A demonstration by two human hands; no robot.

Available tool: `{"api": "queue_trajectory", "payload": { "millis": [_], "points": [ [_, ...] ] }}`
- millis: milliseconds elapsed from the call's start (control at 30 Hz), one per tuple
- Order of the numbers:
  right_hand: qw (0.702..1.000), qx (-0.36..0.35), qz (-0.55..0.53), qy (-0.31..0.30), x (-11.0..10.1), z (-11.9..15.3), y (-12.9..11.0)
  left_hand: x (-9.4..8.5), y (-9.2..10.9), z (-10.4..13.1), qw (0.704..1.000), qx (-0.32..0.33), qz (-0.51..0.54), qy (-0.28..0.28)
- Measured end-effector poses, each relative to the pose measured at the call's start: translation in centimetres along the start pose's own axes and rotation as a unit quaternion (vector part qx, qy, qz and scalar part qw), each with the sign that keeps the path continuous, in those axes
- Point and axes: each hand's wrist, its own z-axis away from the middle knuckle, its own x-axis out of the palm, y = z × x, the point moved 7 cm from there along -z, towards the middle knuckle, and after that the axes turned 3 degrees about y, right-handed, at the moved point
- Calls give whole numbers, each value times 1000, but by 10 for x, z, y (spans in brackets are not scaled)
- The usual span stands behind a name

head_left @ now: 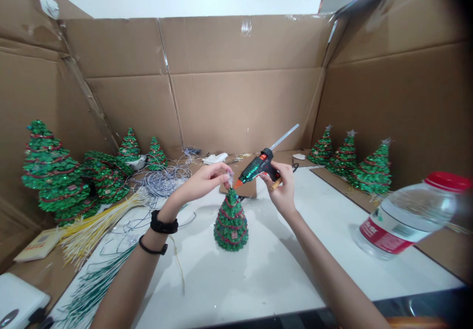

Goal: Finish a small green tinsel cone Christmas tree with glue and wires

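A small green tinsel Christmas tree [231,223] with red garland stands upright on the white table, in front of me. At its tip, my left hand [214,175] pinches a small silvery star [231,177], partly hidden by the fingers. My right hand [283,188] is closed around a black hot glue gun [256,165] with a clear glue stick rising from its back. The gun's orange nozzle [238,183] points down at the treetop, close beside the star; whether it touches cannot be made out. Something tan and stick-like [276,184] also shows in my right hand.
Three star-topped trees [373,169] stand at the right, behind a large water bottle [401,220] with a red cap. More trees [55,171], tangled silver wire [162,181], yellow strands [99,220] and green strands [98,284] lie left. Cardboard walls [244,102] enclose the table [207,284].
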Motion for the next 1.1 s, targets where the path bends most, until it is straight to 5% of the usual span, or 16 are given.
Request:
{"api": "queue_trajectory", "payload": {
  "millis": [1100],
  "points": [
    [1000, -8, -14, 10, -2, -1, 1, -3, 11, 5, 998, 13, -53, -20]
  ]
}}
